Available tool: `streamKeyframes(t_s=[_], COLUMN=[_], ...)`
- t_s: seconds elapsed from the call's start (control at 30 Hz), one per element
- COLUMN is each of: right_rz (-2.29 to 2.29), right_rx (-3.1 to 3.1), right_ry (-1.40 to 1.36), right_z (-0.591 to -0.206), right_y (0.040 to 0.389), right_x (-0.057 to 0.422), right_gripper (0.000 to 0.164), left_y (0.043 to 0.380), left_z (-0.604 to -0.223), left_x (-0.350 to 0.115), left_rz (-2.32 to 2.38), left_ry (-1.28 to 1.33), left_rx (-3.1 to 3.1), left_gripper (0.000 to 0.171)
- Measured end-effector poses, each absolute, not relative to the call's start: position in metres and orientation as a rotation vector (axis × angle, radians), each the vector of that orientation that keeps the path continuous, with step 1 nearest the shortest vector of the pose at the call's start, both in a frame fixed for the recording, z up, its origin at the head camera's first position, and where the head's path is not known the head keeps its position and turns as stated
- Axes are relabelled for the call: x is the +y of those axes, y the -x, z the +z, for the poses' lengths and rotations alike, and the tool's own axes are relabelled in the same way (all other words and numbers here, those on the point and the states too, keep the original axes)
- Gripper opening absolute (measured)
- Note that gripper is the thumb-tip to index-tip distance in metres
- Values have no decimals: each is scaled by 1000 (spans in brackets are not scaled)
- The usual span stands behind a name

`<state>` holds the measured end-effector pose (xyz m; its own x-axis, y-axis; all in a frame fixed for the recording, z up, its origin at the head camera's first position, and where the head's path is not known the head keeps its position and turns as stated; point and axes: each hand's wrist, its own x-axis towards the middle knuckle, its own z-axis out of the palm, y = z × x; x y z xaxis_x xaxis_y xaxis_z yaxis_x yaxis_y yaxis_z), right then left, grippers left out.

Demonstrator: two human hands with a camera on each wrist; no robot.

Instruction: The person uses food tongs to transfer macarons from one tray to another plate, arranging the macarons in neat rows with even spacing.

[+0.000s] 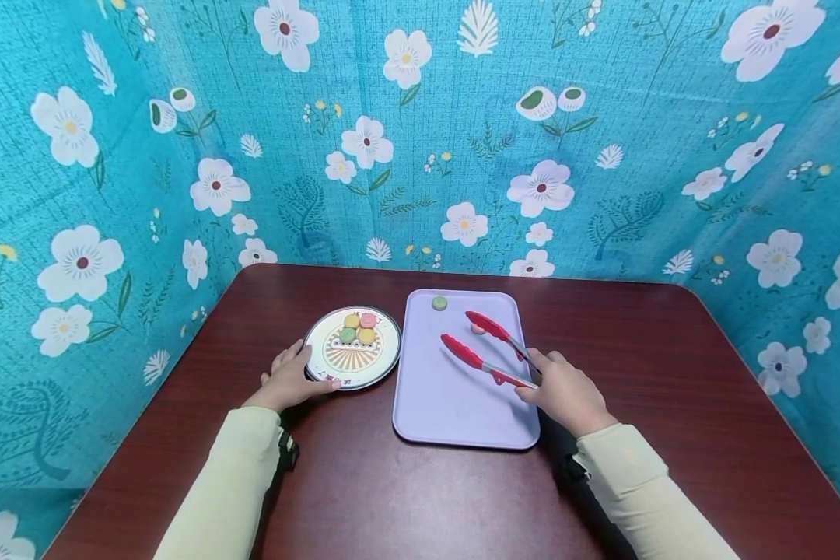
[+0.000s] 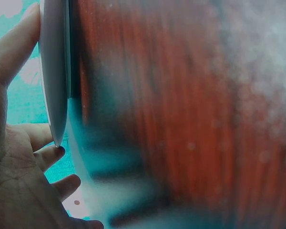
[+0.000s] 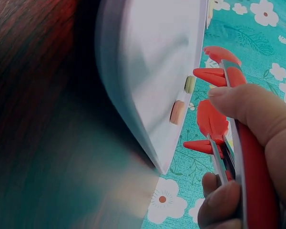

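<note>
My left hand holds the rim of a round white plate, thumb along its front edge and fingers at its left side. Several yellow, pink and green macarons sit together on the plate. With my right hand I grip red-and-metal tongs, their arms spread apart above the lilac tray. A pink macaron lies on the tray, partly covered by the upper tong arm in the head view. Farther back on the tray is a green macaron.
The dark red-brown wooden table carries the plate on the left and the tray beside it. A blue floral cloth hangs behind the table and along its sides.
</note>
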<state>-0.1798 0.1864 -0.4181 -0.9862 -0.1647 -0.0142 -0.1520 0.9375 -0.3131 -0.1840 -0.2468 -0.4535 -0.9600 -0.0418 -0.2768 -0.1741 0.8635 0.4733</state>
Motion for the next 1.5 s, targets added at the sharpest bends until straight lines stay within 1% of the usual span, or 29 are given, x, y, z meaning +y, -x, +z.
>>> streamKeyframes(t_s=[0.2, 0.77, 1.5], right_rz=[-475, -464, -444], right_rx=[3051, 3048, 3017], right_ry=[240, 211, 171], right_z=[-419, -421, -427], right_y=[181, 182, 186], right_x=[192, 199, 206], right_gripper=[78, 77, 77], left_y=[182, 180, 181], left_z=[-449, -449, -452], left_x=[-246, -244, -244], left_rz=[793, 778, 788], left_ry=[147, 156, 168], left_rx=[2776, 2779, 2777], left_gripper=[106, 104, 108])
